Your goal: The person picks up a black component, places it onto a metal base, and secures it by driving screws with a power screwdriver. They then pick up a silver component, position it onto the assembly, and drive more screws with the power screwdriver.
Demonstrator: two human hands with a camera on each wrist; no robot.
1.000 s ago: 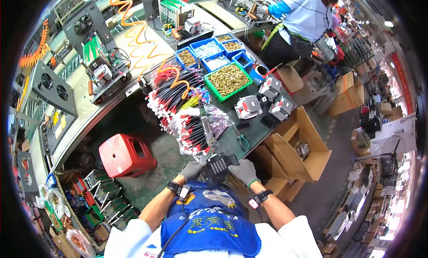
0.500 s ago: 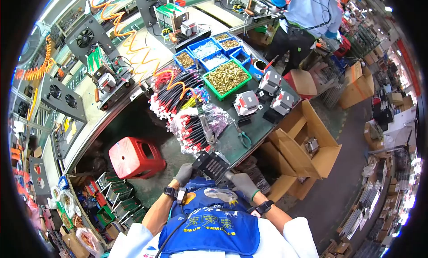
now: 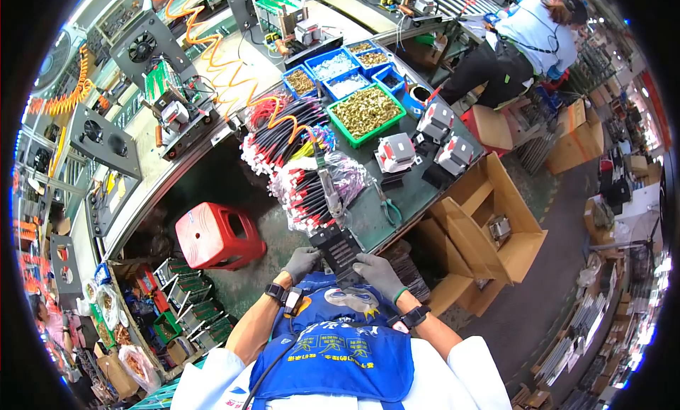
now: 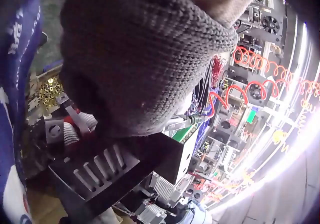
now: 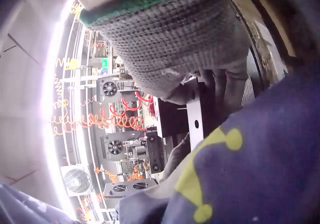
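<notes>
Busy workshop in the head view, with a dark green bench running through the middle. On it there's a green tray full of brass-coloured bits, a big bundle of wires and some pliers. Red stool sits left of centre, open cardboard box on the right, and another person is bent over at upper right. Low centre, the black slotted part is between the left hand and right hand, each gripping a side.

Left wrist view: red coiled hose on the right, grey glove up top, slotted part just below it at lower left. Can't make out the fingertips.

Right wrist view: fans and hoses on the left, gloved fingers curled round the part's edge near the middle.
</notes>
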